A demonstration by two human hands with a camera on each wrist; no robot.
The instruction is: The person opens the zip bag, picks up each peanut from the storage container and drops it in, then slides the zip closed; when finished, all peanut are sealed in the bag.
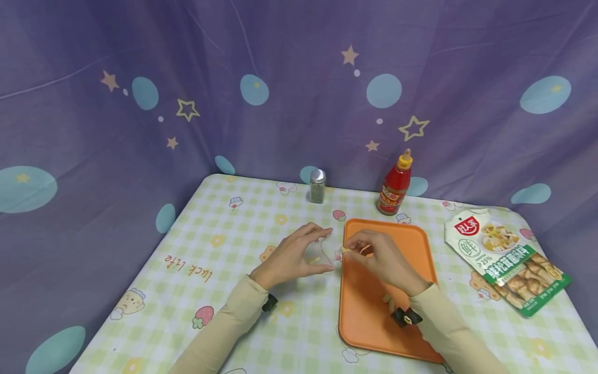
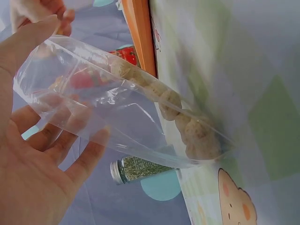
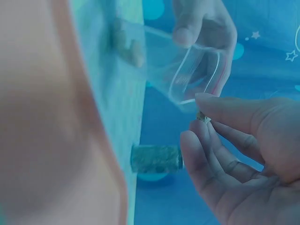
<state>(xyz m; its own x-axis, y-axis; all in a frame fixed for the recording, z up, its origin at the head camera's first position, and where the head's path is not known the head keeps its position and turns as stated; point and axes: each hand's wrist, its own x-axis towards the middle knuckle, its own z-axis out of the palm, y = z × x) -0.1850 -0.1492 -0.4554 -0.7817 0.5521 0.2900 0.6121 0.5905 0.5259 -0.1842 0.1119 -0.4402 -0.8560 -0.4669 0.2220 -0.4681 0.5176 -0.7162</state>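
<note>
My left hand [image 1: 290,255] holds a clear zip bag [image 2: 126,110] by its mouth, thumb on one side and fingers on the other, so the mouth gapes toward the right hand. Several peanuts in their shells [image 2: 199,133] lie at the bag's bottom, close over the tablecloth. With thumb and fingertips, my right hand [image 1: 385,259] pinches a peanut [image 3: 203,117] just outside the bag's mouth, above the left edge of the orange tray [image 1: 364,322]. Another peanut [image 1: 388,300] lies on that tray, near the right wrist.
A glass spice shaker [image 1: 317,187] stands at the back of the table. Right of it is a red sauce bottle [image 1: 394,187] with a yellow cap, behind the tray. A green and white food packet [image 1: 506,259] lies flat at the right. A purple curtain [image 1: 299,78] hangs behind.
</note>
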